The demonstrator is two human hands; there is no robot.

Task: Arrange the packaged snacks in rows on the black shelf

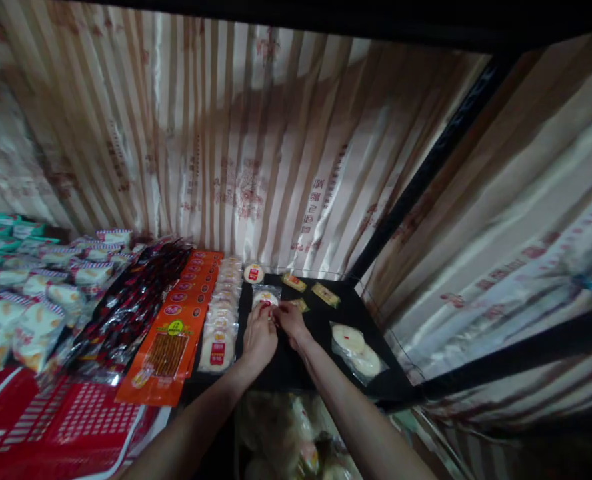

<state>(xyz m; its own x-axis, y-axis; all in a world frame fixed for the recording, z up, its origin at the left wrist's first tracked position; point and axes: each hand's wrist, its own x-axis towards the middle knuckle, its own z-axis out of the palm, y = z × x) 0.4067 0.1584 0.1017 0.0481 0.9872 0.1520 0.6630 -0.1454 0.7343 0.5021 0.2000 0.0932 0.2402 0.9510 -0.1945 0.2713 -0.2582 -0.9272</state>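
Over the black shelf [296,367], my two hands meet at the near edge of a clear packet of round white crackers [265,295] with a red label. My left hand [260,333] is closed on its near edge, the fingertips partly hidden. Beside it, my right hand [291,320] is pinched at the same packet's near right corner. To the left runs an overlapping row of like cracker packets [219,340]. Behind lies another round cracker packet [253,273]. Small yellow packets [325,294] lie past my right hand, one partly covered by it.
Orange snack packs [171,340], dark shiny packets [136,300] and white snack bags [39,327] fill the left side. A red basket [91,420] stands front left. A clear bag with two pale discs [356,347] lies right. A black post [426,167] slants before the curtain [256,133].
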